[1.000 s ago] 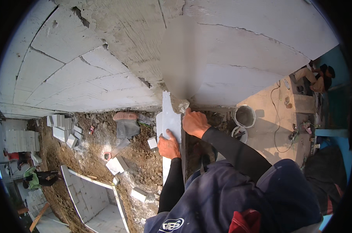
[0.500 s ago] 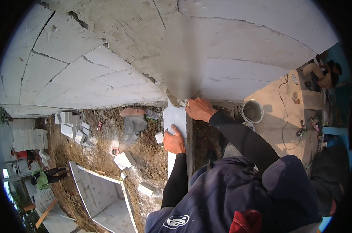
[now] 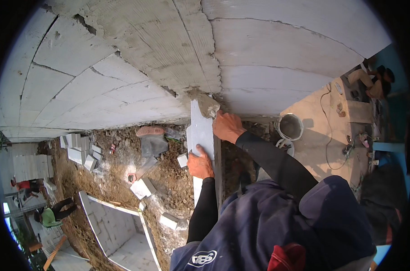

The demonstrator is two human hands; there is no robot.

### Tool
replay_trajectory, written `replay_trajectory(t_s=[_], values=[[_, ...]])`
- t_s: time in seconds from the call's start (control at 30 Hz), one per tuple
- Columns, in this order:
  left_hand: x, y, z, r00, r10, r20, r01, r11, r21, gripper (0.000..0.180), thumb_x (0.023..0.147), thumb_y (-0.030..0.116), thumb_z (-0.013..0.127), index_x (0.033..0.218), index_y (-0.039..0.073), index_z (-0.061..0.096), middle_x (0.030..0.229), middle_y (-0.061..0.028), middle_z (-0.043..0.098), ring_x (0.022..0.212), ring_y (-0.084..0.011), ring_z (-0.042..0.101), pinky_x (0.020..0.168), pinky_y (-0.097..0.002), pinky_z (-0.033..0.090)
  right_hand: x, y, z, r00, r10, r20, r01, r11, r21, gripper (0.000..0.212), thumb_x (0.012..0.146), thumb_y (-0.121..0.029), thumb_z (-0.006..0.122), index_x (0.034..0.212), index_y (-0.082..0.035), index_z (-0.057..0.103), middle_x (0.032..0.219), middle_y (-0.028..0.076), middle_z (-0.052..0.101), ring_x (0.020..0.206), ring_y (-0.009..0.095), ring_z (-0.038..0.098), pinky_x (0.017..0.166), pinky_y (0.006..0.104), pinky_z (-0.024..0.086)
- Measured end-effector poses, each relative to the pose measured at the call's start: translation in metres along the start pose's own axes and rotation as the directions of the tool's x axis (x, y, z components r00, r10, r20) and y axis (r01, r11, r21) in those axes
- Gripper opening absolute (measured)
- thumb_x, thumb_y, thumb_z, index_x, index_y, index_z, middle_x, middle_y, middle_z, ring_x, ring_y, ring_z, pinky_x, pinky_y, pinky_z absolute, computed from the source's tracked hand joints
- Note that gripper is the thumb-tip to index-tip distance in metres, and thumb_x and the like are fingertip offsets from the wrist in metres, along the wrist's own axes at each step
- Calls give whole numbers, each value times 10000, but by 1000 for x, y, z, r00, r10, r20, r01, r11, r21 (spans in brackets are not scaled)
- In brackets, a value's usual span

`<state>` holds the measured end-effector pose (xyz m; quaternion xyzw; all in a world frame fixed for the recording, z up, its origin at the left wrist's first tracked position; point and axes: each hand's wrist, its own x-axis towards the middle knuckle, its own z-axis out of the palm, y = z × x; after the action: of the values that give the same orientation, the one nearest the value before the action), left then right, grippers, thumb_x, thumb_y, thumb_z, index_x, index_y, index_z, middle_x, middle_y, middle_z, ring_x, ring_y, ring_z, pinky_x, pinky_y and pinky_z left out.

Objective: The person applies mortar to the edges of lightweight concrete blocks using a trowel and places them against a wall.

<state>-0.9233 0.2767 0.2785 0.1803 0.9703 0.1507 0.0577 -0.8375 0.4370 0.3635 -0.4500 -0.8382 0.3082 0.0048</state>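
Observation:
A long, narrow white slab point(image 3: 201, 122) runs away from me to the corner of the block wall point(image 3: 263, 49). My left hand point(image 3: 201, 163) is closed over its left edge, thumb lying along the top. At the far end my right hand point(image 3: 228, 127) is closed, fingertips against a grey, mortar-coated patch point(image 3: 205, 105) where slab and wall meet. What those fingers hold, if anything, is too small to make out. Above the patch a band of grey mortar point(image 3: 164, 40) covers part of the wall, with ridged marks.
On the right stands a bucket point(image 3: 290, 127) of grey mix, near a cable point(image 3: 328, 131). Left, on the dirt, lie a handsaw point(image 3: 146, 166), cut white blocks point(image 3: 143, 188) and a block stack point(image 3: 80, 147). A block-walled pit point(image 3: 110, 221) lies lower left. Other people are farther off.
A blurred grey shape above my right hand is gone, baring the mortar band and wall. My right hand has shifted slightly left and nearer; my left hand keeps its grip.

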Motion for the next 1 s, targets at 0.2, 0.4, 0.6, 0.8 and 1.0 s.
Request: replay_trajectory(t_s=[0.2, 0.4, 0.6, 0.8, 1.0], values=[[-4, 9, 1, 997, -28, 71, 26, 999, 25, 819, 939, 723, 368, 1186, 8, 682, 977, -277, 711, 905, -453, 690, 772, -565, 528, -4, 6, 18, 994, 89, -59, -86, 995, 56, 402, 837, -143, 578, 1126, 135, 546, 826, 289, 698, 823, 421, 714, 714, 495, 560], [0, 4, -7, 999, -29, 32, 27, 998, 61, 807, 945, 703, 382, 1146, -18, 685, 924, -253, 717, 855, -446, 692, 735, -559, 528, -25, -20, 16, 983, 68, 169, -95, 984, 153, 454, 842, -232, 622, 1108, 132, 567, 929, 303, 701, 915, 407, 715, 736, 460, 561], [-7, 6, -3, 1000, -16, 14, 15, 996, 91, 811, 954, 710, 343, 1106, -8, 687, 905, -256, 715, 832, -461, 683, 707, -571, 518, -21, -6, 8, 992, -37, 117, 11, 975, 220, 340, 835, -234, 586, 959, 66, 683, 924, 259, 709, 912, 414, 707, 762, 485, 557], [-7, 6, -8, 998, -33, 48, 30, 998, 64, 848, 940, 742, 332, 1224, 13, 659, 1042, -240, 714, 953, -446, 679, 800, -571, 509, -54, 18, -7, 983, 9, 185, -71, 942, 328, 361, 892, -290, 532, 993, 22, 682, 967, 271, 700, 915, 454, 684, 803, 505, 541], [3, -23, 15, 964, 154, -217, -189, 970, -152, 612, 960, 581, 533, 1233, 48, 660, 1178, -205, 672, 1080, -387, 632, 915, -517, 463, -162, 158, -12, 978, 142, 155, -195, 886, 421, 400, 976, -351, 486, 1067, 25, 589, 1191, 280, 606, 1066, 469, 596, 885, 507, 475]])
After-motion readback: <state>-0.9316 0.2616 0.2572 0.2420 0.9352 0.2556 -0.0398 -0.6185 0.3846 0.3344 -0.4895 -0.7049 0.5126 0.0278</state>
